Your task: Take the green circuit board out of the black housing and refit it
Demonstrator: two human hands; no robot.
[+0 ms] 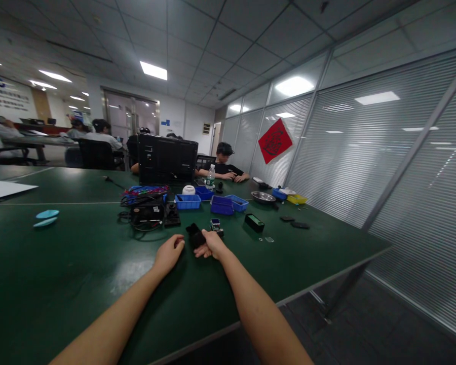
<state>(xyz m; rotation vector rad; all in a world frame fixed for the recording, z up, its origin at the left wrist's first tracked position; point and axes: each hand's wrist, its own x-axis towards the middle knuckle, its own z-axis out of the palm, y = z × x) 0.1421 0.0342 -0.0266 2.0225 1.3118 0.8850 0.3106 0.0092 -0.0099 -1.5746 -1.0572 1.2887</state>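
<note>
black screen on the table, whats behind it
Past the right edge of the black screen, a seated person in a black top rests forearms on the table. Anything behind it is covered.

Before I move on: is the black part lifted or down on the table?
Down, it seems: the black part rests on the table, right hand touching it, left hand curled beside it.
</note>
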